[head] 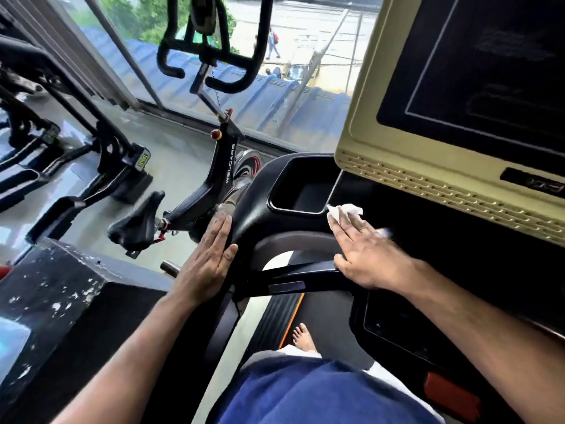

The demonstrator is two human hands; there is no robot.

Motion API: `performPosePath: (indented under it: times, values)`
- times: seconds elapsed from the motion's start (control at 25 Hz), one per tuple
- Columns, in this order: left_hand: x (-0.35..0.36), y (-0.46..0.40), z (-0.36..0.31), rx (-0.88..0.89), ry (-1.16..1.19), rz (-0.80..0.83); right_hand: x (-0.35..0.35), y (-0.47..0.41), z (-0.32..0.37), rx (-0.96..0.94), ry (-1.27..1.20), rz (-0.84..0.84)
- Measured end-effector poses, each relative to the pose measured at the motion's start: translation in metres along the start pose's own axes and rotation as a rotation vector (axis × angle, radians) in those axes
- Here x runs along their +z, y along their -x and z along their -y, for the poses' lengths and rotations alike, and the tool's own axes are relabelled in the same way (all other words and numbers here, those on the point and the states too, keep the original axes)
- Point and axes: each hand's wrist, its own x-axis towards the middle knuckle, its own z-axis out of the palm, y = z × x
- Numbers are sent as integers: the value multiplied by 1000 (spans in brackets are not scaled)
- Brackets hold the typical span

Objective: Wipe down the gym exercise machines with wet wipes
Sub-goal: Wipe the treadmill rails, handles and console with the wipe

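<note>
- I'm standing on the treadmill [293,304], and my right hand [371,255] is flat on the black console ledge with the wet wipe [342,211] pressed under its straight fingertips.
- The right grip reads as released: fingers stretched out and bearing down on the wipe, not curled round it.
- The wipe is bunched up just beside the near right corner of the cup holder [301,191], below the beige edge of the display screen [458,117].
- My left hand [208,264] lies flat against the outer side of the console's left arm, fingers straight, holding nothing; I judge it is only steadying me.
- Progress, as I judge it: I'm mid-wipe on this treadmill's console, working the ledge beside the cup holder.
- I can't tell from the surface which parts are already wiped; the black plastic shows no clear wet streak.
- Left on this machine, by my guess: the cup holder's inside, the handrail [305,275], the display surround and the lower control panel [397,328].
- Beyond it, the spin bike [226,166] stands just to my left and darker frame machines [101,148] sit further left near the window [183,41]; nothing shows whether those are done.
- So I call the task well short of finished.
</note>
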Motion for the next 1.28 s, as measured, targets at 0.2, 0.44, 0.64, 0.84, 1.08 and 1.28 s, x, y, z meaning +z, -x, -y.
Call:
performPosePath:
  times: [0.2,0.44,0.64,0.84,1.08,1.28]
  values:
    - [3,12,-4,-79,38,-52,9,-1,52,-182,90,48]
    - [11,42,-14,-79,-67,-123,6,9,63,-166,44,-99]
    - [31,75,-48,-160,-13,-199,4,40,60,-308,-299,-251]
    - [65,130,-100,-206,26,-241,29,88,48,-425,-465,-245]
    - [112,235,-163,-439,126,-261,81,139,36,-534,-519,-165]
    - [130,343,-185,-629,175,-310,118,176,78,-676,-430,-50]
